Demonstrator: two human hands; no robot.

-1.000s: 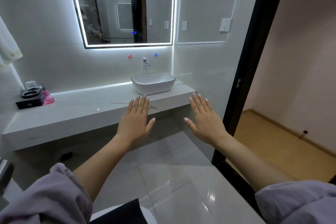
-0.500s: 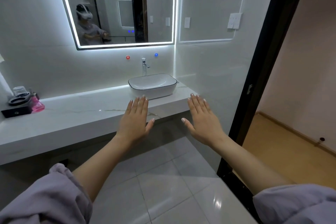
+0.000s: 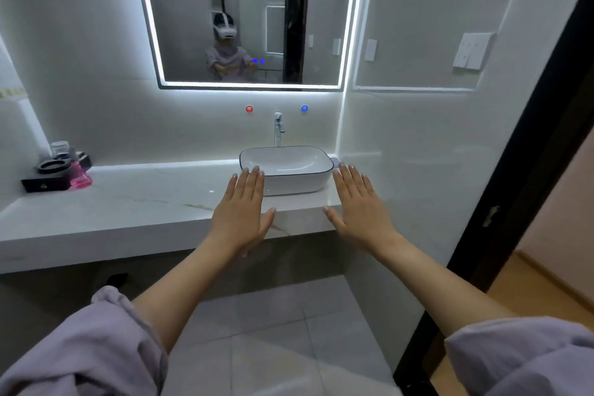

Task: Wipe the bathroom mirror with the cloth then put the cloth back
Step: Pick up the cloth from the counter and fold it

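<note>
Head view: the white ceramic basin [image 3: 295, 185] with the thin dark rim is taken as the landmark. Against half a second back, the basin and the backlit rectangular wall mirror [image 3: 180, 26] above it are seen larger and more central, and the reflected person is now framed mid-mirror. An approach toward the basin is read from that.

The hands have been kept as they were. The left hand [image 3: 241, 212] is held before the basin's left front corner and the right hand [image 3: 360, 209] off its right end. Fingers are straight, palms are down, and nothing is grasped by either. Contact with the white marbled stone bench [image 3: 144, 202] cannot be told.

So wiping is judged not yet begun, and the cloth not yet picked up. A small pale lilac ribbed item [image 3: 334, 160] is seen just right of the basin's back corner, beyond the right fingertips. It is judged likely to be the cloth, but is too small to confirm.

Containers: only bare white glaze is shown in the basin's bowl, and a chrome tap [image 3: 278, 128] stands behind it. Far left of the basin, a black tray [image 3: 48, 185] carries a clear glass tumbler [image 3: 60, 148] and a black ring-shaped piece. A pink translucent bottle [image 3: 80, 178] is at the tray's near end; on it or just beside it cannot be told.
</note>
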